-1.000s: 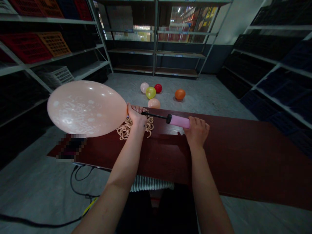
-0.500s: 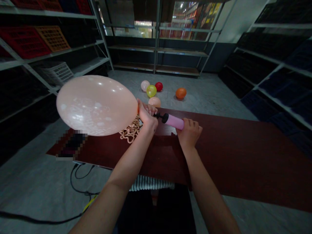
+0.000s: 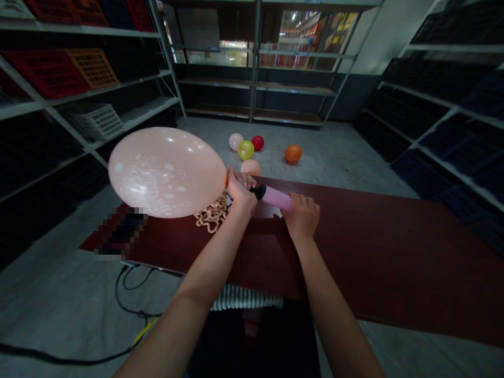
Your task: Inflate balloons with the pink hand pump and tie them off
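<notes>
A large pale pink balloon (image 3: pixel 165 173) with white print is inflated and reaches out to the left. My left hand (image 3: pixel 241 188) is closed round its neck and the black end of a balloon pump (image 3: pixel 276 198). How the neck sits on the pump is hidden by my fingers. My right hand (image 3: pixel 302 216) wraps round the pump's pink barrel, which lies close to my left hand. Beneath the balloon, a heap of tan looped pieces (image 3: pixel 212 216) rests on the dark red-brown table (image 3: pixel 378 252).
On the floor beyond the table lie a yellow balloon (image 3: pixel 245 150), a red balloon (image 3: pixel 258 143), an orange balloon (image 3: pixel 293 153) and paler ones. A blurred-out dark item (image 3: pixel 122 233) is at the table's left end. Cables (image 3: pixel 136 315) trail below. Shelving (image 3: pixel 254 89) stands around.
The pump's barrel has closed up towards my left hand, covering the black rod that showed between. My right hand has moved slightly left, while the big balloon has shifted right.
</notes>
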`<state>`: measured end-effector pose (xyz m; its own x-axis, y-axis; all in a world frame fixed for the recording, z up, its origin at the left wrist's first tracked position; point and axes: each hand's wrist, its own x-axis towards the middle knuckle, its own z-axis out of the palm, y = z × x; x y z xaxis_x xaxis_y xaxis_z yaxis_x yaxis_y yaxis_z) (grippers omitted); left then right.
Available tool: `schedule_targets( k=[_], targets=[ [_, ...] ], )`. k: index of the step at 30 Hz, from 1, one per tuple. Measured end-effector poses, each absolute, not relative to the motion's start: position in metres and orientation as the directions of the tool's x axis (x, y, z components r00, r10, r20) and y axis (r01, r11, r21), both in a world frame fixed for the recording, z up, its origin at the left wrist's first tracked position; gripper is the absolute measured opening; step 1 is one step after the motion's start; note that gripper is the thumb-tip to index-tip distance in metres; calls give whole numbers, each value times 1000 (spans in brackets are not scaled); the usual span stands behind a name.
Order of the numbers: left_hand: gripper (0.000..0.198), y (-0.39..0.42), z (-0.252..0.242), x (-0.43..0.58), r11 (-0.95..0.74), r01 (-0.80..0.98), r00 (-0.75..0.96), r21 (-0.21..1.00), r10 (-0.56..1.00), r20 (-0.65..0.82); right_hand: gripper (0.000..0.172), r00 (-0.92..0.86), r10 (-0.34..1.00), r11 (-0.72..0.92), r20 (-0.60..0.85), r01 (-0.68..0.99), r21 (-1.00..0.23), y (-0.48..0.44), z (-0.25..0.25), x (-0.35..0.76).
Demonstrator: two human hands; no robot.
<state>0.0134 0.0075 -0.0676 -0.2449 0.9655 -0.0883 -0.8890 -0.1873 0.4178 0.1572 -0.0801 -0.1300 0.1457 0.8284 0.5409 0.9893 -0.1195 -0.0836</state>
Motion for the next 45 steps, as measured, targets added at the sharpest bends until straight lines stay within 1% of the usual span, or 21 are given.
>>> schedule_targets(
  k=[5,10,14,18,23,26,29,32,38,41,45],
  targets=[
    [59,8,-65,10,-160,-893,-225,422,968,-108,35,119,824,-118,553,992,-39,-79,-131,164],
    [59,9,-58,2,-167,-901,-239,400,961,-138,37,140,798,-149,587,988,-34,-81,-132,185],
    [60,16,-55,-13,-184,-890,-269,418,951,-154,36,199,753,-197,627,978,-74,-82,-134,204],
    [55,23,-56,-28,-230,-894,-315,384,933,-176,34,267,693,-246,670,961,-128,-83,-136,217],
    [64,25,-60,-29,-265,-861,-355,434,924,-142,33,305,659,-215,687,952,-217,-83,-140,214],
    [65,24,-60,-24,-281,-855,-368,436,921,-130,32,336,648,-225,684,942,-250,-83,-140,209],
    [63,23,-59,-19,-284,-865,-369,414,918,-142,31,338,662,-237,669,941,-240,-83,-138,201],
    [61,19,-59,-11,-273,-875,-344,399,931,-119,29,309,692,-227,653,951,-209,-82,-136,189],
    [60,5,-65,18,-214,-880,-269,423,960,-75,30,239,759,-190,606,971,-146,-80,-134,158],
    [60,0,-69,28,-190,-879,-236,437,970,-53,30,221,788,-175,575,975,-136,-79,-135,151],
    [62,0,-71,30,-182,-888,-210,422,978,-21,31,214,800,-167,560,977,-135,-80,-136,155]
  ],
)
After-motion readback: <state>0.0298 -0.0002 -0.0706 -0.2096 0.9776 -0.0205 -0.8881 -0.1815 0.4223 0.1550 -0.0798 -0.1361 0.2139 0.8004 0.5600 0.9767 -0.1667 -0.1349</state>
